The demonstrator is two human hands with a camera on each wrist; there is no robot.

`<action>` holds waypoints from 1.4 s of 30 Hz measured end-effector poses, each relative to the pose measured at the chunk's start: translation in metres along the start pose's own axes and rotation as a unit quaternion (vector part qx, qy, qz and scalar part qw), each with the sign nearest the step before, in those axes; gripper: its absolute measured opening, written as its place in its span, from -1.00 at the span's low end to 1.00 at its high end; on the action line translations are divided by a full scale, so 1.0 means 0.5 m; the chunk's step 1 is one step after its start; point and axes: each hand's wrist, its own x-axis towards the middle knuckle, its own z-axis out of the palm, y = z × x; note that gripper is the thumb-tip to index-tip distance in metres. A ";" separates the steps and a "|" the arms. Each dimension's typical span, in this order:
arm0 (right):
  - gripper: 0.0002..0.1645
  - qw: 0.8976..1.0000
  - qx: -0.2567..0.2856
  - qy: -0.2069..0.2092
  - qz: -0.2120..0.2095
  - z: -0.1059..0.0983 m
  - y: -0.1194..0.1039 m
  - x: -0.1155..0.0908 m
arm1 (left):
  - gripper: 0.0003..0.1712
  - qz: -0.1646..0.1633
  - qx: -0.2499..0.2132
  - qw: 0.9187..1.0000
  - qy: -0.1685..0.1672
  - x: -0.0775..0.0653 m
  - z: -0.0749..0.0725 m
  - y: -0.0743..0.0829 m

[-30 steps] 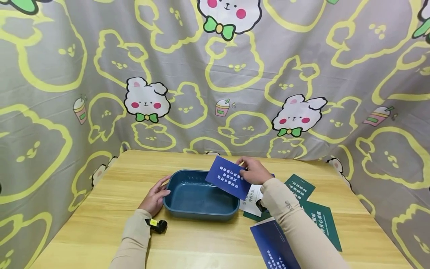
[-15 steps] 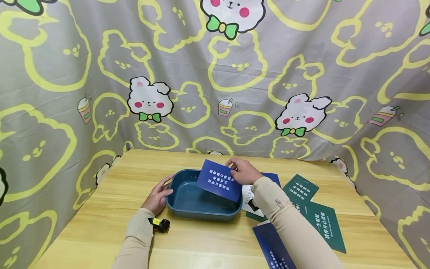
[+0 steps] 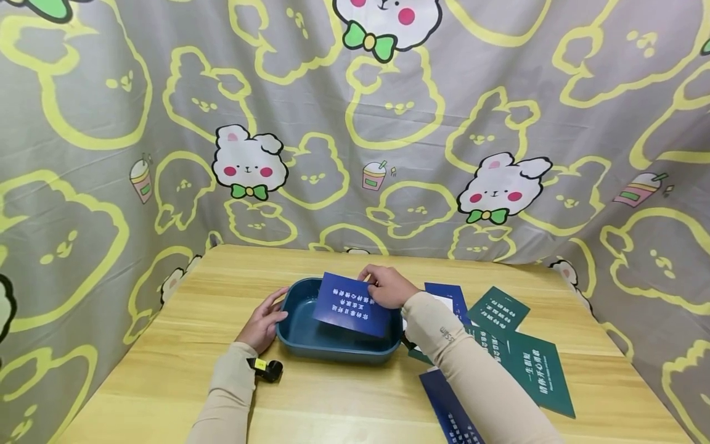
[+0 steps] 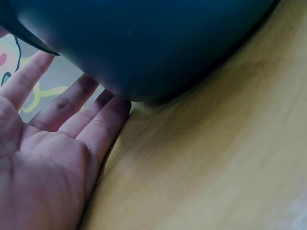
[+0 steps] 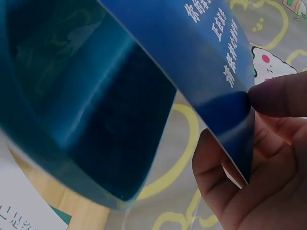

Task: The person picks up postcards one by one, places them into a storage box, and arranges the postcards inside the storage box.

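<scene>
A dark teal rectangular basin [image 3: 338,354] stands on the wooden table. My left hand [image 3: 261,324] rests against its left end. In the left wrist view the fingers [image 4: 67,103] lie nearly straight along the outside wall. My right hand [image 3: 392,287] pinches a blue card [image 3: 352,302] with white lettering by its right edge, over the basin. The right wrist view shows the thumb [image 5: 283,96] on the printed face and other fingers behind the card. Part of the basin's inside is hidden by the card.
Right of the basin lie green cards [image 3: 540,373], [image 3: 499,308], a blue card [image 3: 449,410] near the front and another blue card [image 3: 452,296] behind the right sleeve. A white card [image 5: 21,196] lies close to the basin. Patterned cloth [image 3: 310,185] hangs behind the table [image 3: 344,407].
My right hand has carried the blue card leftward and slightly lower over the basin. My left hand stays at the basin's left end. The view has shifted slightly.
</scene>
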 end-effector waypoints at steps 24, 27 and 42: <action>-0.67 0.995 -0.059 -0.075 -0.018 0.025 -0.019 0.050 | -0.24 -0.013 0.004 1.000 -0.003 0.002 -0.003 0.004; -0.67 0.995 -0.058 -0.082 -0.011 0.028 -0.017 0.052 | -0.24 -0.016 0.003 1.000 -0.004 0.002 -0.004 0.002; -0.72 0.993 -0.056 -0.103 0.008 0.035 -0.013 0.062 | -0.24 -0.017 0.004 1.000 0.001 0.003 -0.003 0.004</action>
